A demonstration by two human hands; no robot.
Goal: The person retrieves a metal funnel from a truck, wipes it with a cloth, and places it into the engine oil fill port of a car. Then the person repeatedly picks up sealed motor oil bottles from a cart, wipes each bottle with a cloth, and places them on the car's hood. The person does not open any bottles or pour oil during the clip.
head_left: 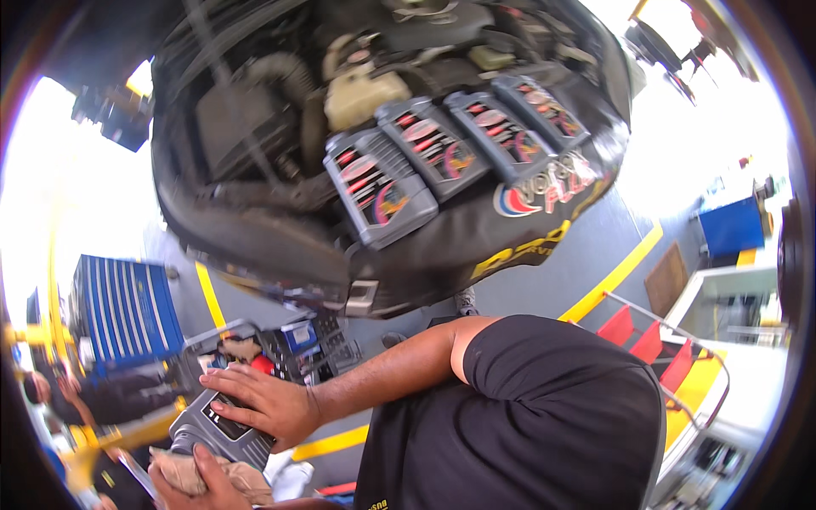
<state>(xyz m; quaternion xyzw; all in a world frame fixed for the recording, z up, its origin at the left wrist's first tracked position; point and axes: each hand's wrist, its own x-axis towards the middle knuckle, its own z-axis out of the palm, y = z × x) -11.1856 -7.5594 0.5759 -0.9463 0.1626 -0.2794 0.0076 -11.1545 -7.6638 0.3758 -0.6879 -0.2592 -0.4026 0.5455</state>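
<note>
At the lower left, my right hand (268,408) reaches across and lies over a grey motor oil bottle (248,446), its fingers wrapped over the dark label. Just below it, my left hand (212,489) is closed on a crumpled tan rag (183,469), bunched against the bottle near its neck. The bottle's underside is hidden. Several more grey oil bottles (429,140) with black, red and white labels lie in a row across the front of the open engine bay, partly on a black protective cover (314,255).
Above the row, a cream-coloured reservoir (361,98) sits in the engine bay. A cart (331,340) with tools stands behind my right forearm. Blue drawer cabinet (127,310) and another person (115,395) are at left. A rack with red dividers (646,340) stands at right.
</note>
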